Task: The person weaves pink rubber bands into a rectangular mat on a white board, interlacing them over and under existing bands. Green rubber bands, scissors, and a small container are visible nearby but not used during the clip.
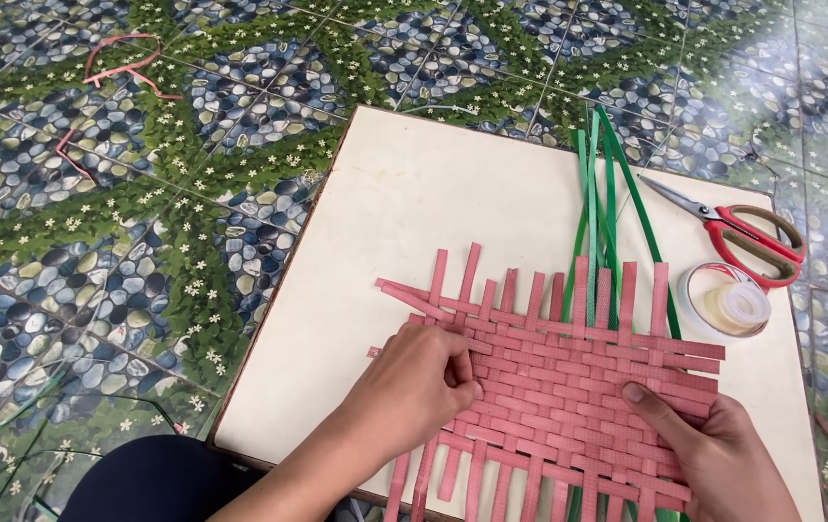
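Woven mat (568, 387) bottom edge cut off

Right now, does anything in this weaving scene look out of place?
Yes. One pink strip at the woven mat's upper left corner lies slanted across the others. Pink scraps lie scattered on the tiled floor.

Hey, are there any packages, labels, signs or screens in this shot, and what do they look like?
No packages, signs or screens show.
Tape roll: the nearest thing to a label, on the board right of the pink mat; round, clear tape with a white and red rim, print too small to tell.
Scissors: behind the roll; red handles, no label seen.
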